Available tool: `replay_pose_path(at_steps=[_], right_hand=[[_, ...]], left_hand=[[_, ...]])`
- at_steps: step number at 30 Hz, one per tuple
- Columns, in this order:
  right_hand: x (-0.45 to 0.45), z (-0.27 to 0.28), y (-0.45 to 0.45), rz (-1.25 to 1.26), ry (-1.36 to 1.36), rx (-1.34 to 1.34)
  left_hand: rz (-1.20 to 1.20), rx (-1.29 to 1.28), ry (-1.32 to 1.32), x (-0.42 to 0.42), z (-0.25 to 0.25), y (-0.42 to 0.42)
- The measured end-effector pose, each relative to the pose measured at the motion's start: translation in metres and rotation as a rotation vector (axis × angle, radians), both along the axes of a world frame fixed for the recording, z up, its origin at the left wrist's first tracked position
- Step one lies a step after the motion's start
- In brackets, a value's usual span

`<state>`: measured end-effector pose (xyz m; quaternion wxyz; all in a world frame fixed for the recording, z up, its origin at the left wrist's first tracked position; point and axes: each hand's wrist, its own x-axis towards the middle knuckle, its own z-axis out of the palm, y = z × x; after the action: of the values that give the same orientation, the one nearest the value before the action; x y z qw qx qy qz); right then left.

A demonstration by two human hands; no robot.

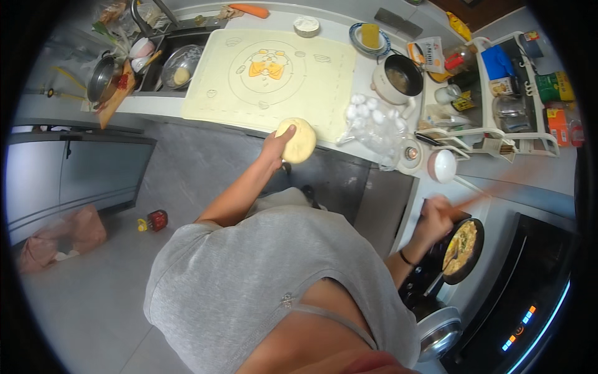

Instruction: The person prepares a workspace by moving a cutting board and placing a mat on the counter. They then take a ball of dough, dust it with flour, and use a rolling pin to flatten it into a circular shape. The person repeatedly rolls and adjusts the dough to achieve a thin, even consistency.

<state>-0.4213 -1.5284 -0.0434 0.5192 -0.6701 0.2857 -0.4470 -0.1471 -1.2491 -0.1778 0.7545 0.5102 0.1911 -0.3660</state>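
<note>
A thick round of pale dough (301, 141) is in my left hand (274, 147), with the thumb on top. It is held just beyond the front edge of a cream silicone pastry mat (210, 75). Over on the right, my right hand (434, 219) is closed around one end of a wooden stick, apparently a rolling pin (495, 188), blurred by motion. The hand is above the stove side, near a frying pan (477, 259) of egg-like food. Another dough ball (181, 75) lies in a metal bowl (188, 55) in the sink.
A bag of eggs (373, 119), a white pot (393, 89) and a small bowl of flour (306, 27) stand around the mat. A wooden board (114, 103) overhangs the counter at left. A rack (486, 93) holds jars and packets. A bottle (156, 220) lies on the floor.
</note>
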Motion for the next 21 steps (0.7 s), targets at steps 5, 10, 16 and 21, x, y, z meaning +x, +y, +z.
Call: replay_pose_path(at_steps=[5,10,16,21], right_hand=[[0.089,-0.092,0.074,0.274,0.287,0.701],[0.168,-0.114,0.11,0.39,0.467,0.347],[0.289,-0.166,0.163,0.443,0.718,0.155],[0.356,-0.195,0.202,0.518,0.73,0.235]], left_hand=[[0.002,0.242,-0.225,0.058,-0.021,0.03],[-0.094,0.253,-0.18,0.163,-0.061,0.059],[-0.625,0.328,-0.514,0.274,-0.126,0.084],[-0.69,0.766,-1.191,0.294,-0.117,0.088]])
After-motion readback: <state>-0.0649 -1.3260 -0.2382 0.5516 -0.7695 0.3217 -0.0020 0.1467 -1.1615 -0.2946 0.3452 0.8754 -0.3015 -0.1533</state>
